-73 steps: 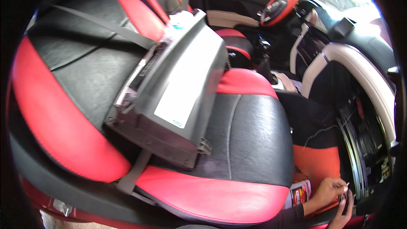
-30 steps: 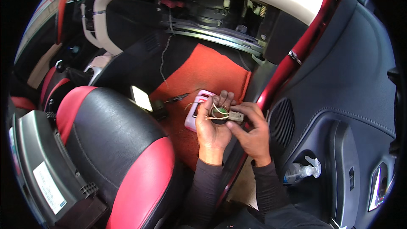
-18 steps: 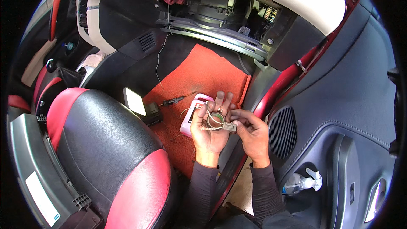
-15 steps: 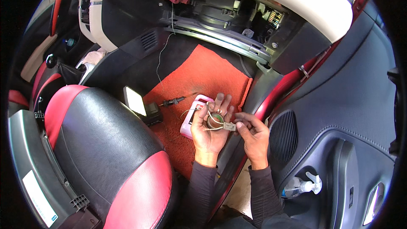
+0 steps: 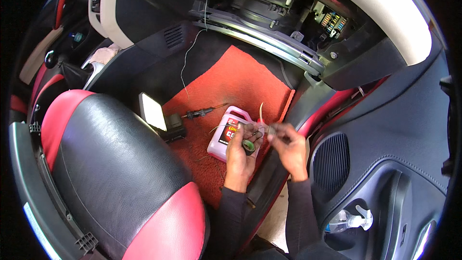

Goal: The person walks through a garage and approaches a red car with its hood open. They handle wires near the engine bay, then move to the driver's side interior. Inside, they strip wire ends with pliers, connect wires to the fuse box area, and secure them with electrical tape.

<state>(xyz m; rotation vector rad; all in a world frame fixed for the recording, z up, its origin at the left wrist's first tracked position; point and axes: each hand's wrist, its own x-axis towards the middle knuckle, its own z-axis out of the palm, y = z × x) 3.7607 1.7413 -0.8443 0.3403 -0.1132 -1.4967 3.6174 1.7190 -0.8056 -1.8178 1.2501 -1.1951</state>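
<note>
My left hand [image 5: 239, 156] is curled around a dark roll of tape [image 5: 248, 147] with a green inner ring, held in the palm. A thin pale wire [image 5: 261, 113] stands up between my hands. The fingertips of my right hand [image 5: 290, 151] are pinched on the wire, close to the left fingers; motion blurs this spot, so the wire's end is hard to make out. Behind the left hand a pink jug [image 5: 220, 146] with a dark label lies on an orange-red towel [image 5: 231, 79]. A black-handled probe tool [image 5: 199, 113] rests left of the jug.
A lit work lamp [image 5: 153, 111] stands beside the black and red seat [image 5: 110, 154]. Ahead, the opened dashboard exposes a fuse box [image 5: 333, 22]. A loose thin cable [image 5: 185, 60] hangs down to the towel. On the right, a spray bottle [image 5: 349, 222] sits in the door pocket.
The tape roll has tilted in my left hand, whose fingers have curled in. The pale wire has swung upward, and the connector no longer shows clearly. The whole view has shifted slightly.
</note>
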